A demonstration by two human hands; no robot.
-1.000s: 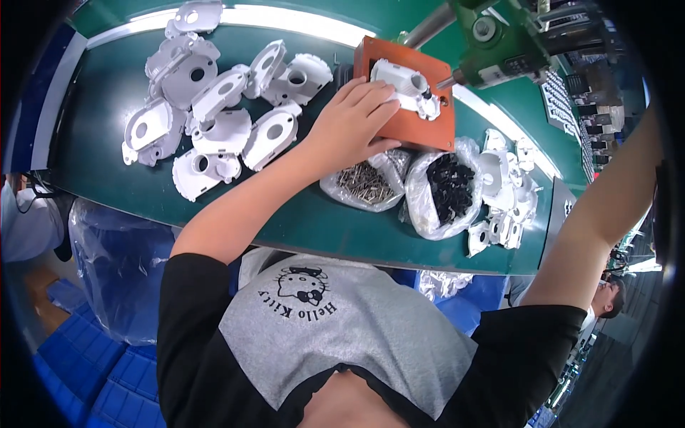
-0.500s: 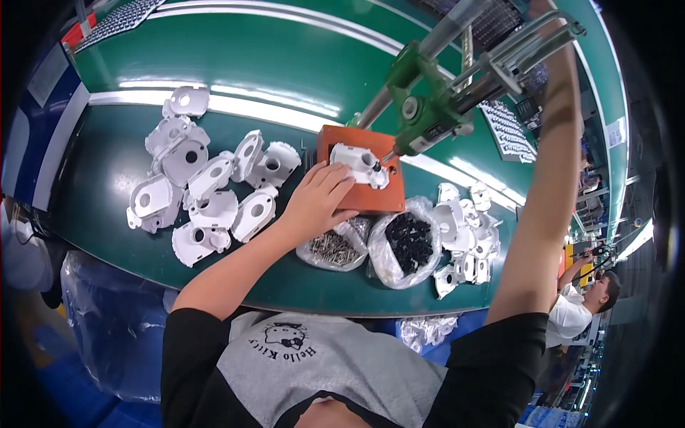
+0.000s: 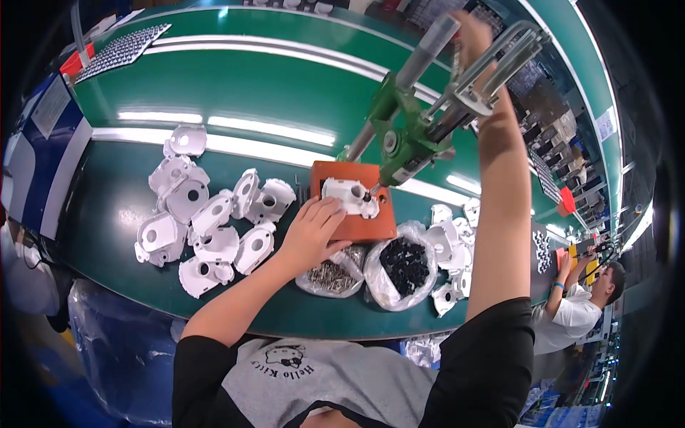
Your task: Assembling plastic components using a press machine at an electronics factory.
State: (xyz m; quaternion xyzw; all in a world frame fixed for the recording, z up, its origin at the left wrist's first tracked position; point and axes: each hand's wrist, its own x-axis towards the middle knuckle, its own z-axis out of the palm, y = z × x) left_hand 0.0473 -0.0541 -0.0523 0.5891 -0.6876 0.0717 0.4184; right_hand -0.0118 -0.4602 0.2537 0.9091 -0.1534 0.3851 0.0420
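Note:
A white plastic housing (image 3: 346,194) lies on the orange block (image 3: 353,230) under a green hand press (image 3: 407,139). The fingers of my left hand (image 3: 314,227) rest over the housing's left end and hold it against the block, with the thumb apart near the block's front edge. The press's thin tip (image 3: 372,191) meets the housing by a small black piece at its right side. My right arm reaches up past the press. Up there my right hand (image 3: 472,36), slightly blurred and partly behind the press, is closed around the press lever (image 3: 457,60).
White housings (image 3: 189,196) lie in a loose group on the left of the green table. In front of the block sit a bag of metal pins (image 3: 332,277) and a bag of black parts (image 3: 404,265). More white parts (image 3: 446,242) lie to the right. A co-worker (image 3: 578,307) sits far right.
My right hand has come into view and moved left, nearer the press. The press tip now sits closer to the housing. My left hand stays on it; the whole view has shifted a little.

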